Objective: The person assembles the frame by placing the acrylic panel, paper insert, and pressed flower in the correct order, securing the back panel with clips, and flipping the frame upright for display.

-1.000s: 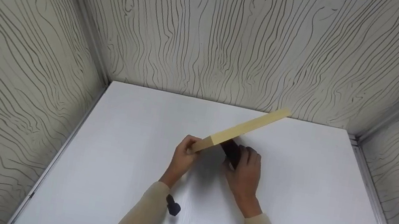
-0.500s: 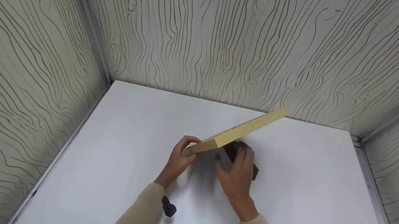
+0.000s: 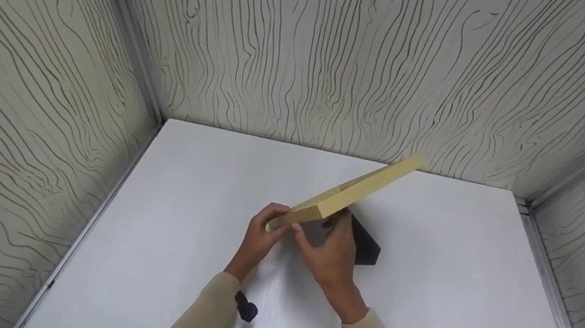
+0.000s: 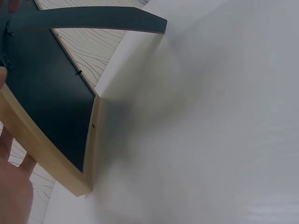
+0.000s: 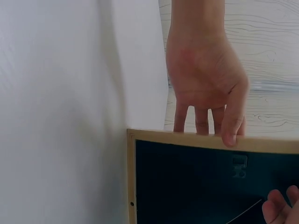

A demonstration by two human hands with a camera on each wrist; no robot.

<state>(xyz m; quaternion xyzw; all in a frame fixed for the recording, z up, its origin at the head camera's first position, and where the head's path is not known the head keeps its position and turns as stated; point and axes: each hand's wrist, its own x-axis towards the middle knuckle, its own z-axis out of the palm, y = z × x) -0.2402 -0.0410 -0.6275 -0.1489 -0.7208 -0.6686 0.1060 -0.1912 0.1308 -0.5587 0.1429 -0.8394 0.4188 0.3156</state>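
Observation:
A picture frame (image 3: pixel 361 194) with a light wooden border is tilted above the white table, its dark back panel (image 4: pixel 51 88) turned toward the wrist cameras. From that panel an easel stand leg (image 4: pixel 107 19) juts outward; its wide end (image 3: pixel 367 251) shows right of the frame in the head view. My left hand (image 3: pixel 261 236) grips the lower left edge, thumb on the back side and fingers on the other, as the right wrist view (image 5: pixel 205 77) shows. Behind the frame, beside the leg, my right hand (image 3: pixel 333 255) has its thumb extended toward the lower edge. Its fingertips (image 5: pixel 275 207) are near the panel.
The white table (image 3: pixel 197 172) stretches around both hands. Wood-grain patterned walls (image 3: pixel 310 49) rise at the back and on both sides, with metal strips along the corners. A metal hanger (image 5: pixel 239 165) is fixed on the panel near the gripped edge.
My right hand has let go of the stand leg and shifted left, its thumb now near the frame's lower edge. More of the leg shows at right. The frame has turned slightly.

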